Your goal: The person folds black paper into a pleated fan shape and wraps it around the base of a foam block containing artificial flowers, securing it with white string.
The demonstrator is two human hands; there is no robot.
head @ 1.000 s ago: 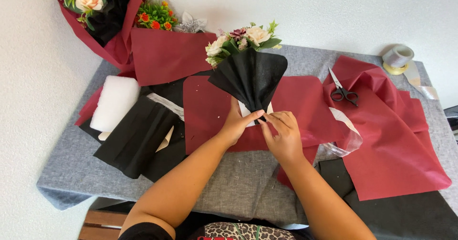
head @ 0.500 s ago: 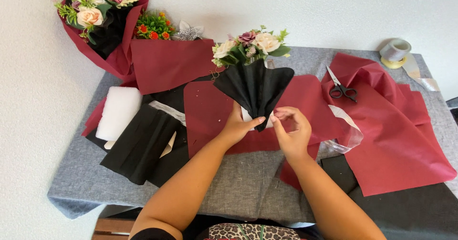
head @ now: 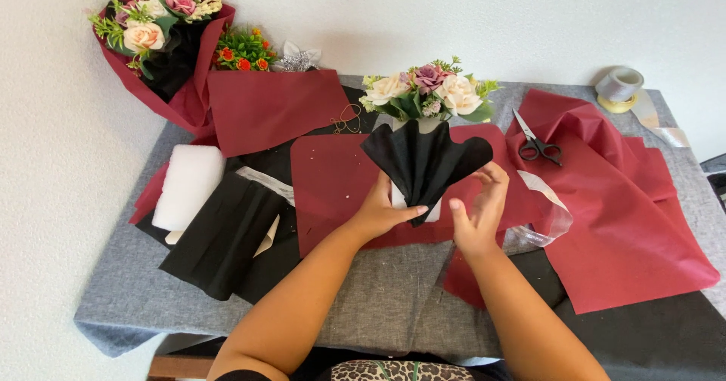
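Hands are working over the middle of the table (head: 393,305), and the small bouquet (head: 427,93) with its fan of black paper (head: 425,161) is lying on a dark red sheet (head: 333,177), flower heads pointing toward the wall. Left hand (head: 382,211) is clamping its grip around the narrow gathered base of the fan, thumb pointing across toward the other hand. Right hand (head: 478,211) is now hovering just beside the fan's right edge with its fingers spread apart and nothing between them; half a second ago it was pinching the base together with the left, so it is letting go while the left is keeping the pleats gathered. To my eye the fan is sitting wider and flatter than it was a second ago, which suggests the wrapping is being shaped rather than tied off yet.

Scissors (head: 538,148) are lying on crumpled red paper (head: 620,222) to the right, well apart from both hands, and a roll of grey ribbon (head: 620,86) is standing near the far corner. A finished red-wrapped bouquet (head: 162,40) is leaning at the far left, with a white foam block (head: 189,184) and folded black paper (head: 227,233) lying nearer.
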